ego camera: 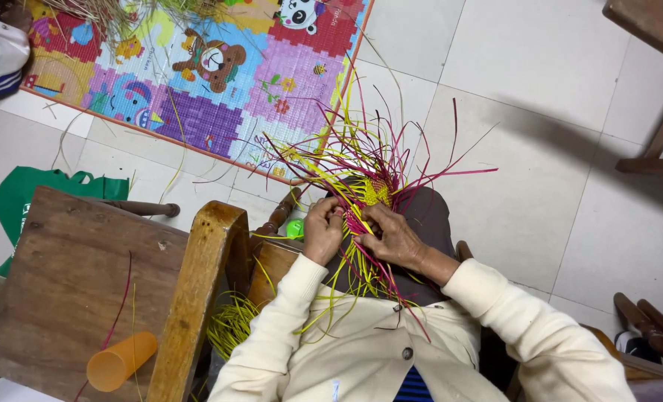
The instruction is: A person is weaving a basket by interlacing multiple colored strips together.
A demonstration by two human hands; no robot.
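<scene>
Both hands, left hand and right hand, pinch woven straw strips above pale floor tiles.

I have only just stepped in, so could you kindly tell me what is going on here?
A seated person in a cream cardigan is weaving a small woven piece of yellow and magenta strips on their lap. The left hand pinches strips at its near edge, and the right hand presses beside it; loose strip ends fan outward. An orange plastic cup lies on its side on the wooden stool, and a colourful play mat covers the tiled floor.
</scene>
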